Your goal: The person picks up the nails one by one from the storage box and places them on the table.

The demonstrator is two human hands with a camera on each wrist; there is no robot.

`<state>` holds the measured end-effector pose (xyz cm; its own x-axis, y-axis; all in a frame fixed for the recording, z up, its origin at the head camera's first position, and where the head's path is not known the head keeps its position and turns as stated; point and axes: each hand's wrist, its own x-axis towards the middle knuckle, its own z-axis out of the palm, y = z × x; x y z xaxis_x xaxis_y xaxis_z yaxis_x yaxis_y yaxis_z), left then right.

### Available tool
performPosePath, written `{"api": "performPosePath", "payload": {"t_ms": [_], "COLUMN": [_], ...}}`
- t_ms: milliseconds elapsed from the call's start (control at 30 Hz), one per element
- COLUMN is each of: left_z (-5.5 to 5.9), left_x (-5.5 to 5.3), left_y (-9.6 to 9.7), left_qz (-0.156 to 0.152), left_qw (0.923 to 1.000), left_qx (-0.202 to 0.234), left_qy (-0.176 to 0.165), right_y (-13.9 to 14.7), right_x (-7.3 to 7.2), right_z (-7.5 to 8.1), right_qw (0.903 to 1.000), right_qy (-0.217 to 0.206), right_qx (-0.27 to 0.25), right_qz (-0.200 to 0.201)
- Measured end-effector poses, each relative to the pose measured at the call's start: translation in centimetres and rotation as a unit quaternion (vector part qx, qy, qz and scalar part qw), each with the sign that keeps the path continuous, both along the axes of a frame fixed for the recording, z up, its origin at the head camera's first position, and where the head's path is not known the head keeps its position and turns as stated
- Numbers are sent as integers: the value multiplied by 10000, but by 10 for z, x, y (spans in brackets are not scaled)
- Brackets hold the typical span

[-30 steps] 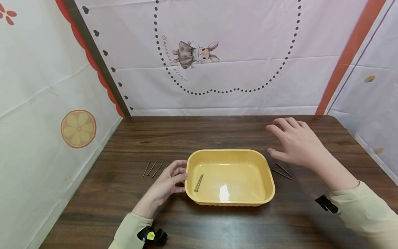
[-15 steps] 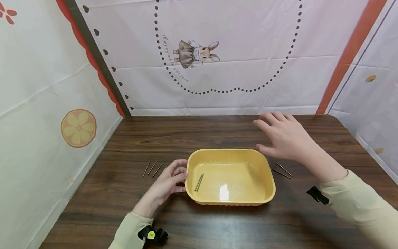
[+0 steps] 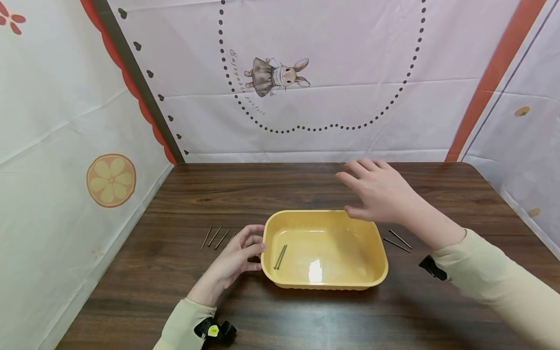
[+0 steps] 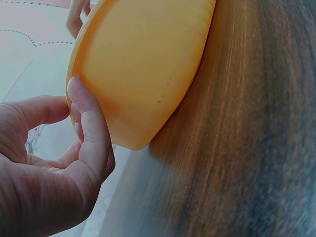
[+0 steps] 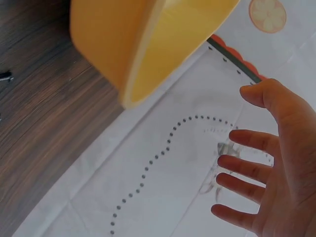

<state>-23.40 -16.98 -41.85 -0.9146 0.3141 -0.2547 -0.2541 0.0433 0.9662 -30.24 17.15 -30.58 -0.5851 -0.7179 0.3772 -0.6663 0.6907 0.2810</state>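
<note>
A yellow rectangular plastic basin [image 3: 323, 285] sits on the dark wooden table. Two thin metal nails [image 3: 280, 256] lie inside it, near its left wall. My left hand [image 3: 238, 255] holds the basin's left side; in the left wrist view the fingers [image 4: 90, 116] bear on its outer wall and another digit meets the rim. Above the basin's far right corner hovers my right hand [image 3: 378, 192], fingers spread and relaxed, with nothing in it. Several more nails [image 3: 214, 236] lie left of the basin, partly hidden by my left hand. Two others [image 3: 399, 240] rest to its right.
The wooden table [image 3: 306, 318] ends at a printed cloth backdrop [image 3: 341, 87] behind. Cloth also hangs at the left and right sides. A small black device [image 3: 215, 331] is strapped on the left sleeve, another [image 3: 433, 268] on the right.
My right hand has moved left, from above the nails on the right to over the basin's far right corner. My left hand, the basin and the nails have stayed put.
</note>
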Motion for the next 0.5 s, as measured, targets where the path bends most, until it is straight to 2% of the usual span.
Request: {"api": "performPosePath", "payload": {"t_ms": [267,500], "left_z": [-1,0], "left_x": [0,-1], "left_y": [-1,-1], "left_qz": [46,29], "left_qw": [10000,10000], "left_qx": [-23,-49], "left_qy": [-17,-21], "right_y": [-27,-46], "right_x": [-3,-4], "right_z": [-3,-5], "right_qw": [9984,9966], "right_qy": [223,327], "right_qx": [80,179], "right_qz": [508,734]}}
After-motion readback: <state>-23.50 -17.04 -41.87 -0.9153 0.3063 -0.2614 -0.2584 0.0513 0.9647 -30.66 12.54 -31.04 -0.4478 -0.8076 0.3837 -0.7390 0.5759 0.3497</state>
